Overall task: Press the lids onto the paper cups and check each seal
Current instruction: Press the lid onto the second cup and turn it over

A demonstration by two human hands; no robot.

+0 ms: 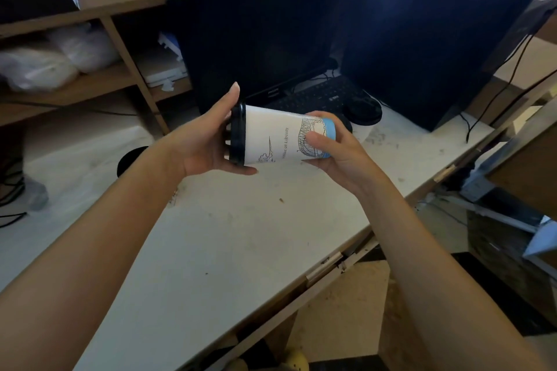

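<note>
A white paper cup (280,137) with a blue band and line drawings lies on its side in the air above the white table (229,250). A black lid (237,134) sits on its mouth, facing left. My left hand (208,144) cups the lid end, fingers behind the lid and thumb under the cup's rim. My right hand (328,147) grips the cup's blue bottom end. Another lidded cup (363,111) stands behind my right hand, mostly hidden, its black lid showing.
A dark monitor (259,39) and a black keyboard (316,96) stand at the back of the table. A black tower (422,48) is at the right. Wooden shelves with plastic bags (51,60) fill the left. A black round object (131,159) lies under my left forearm.
</note>
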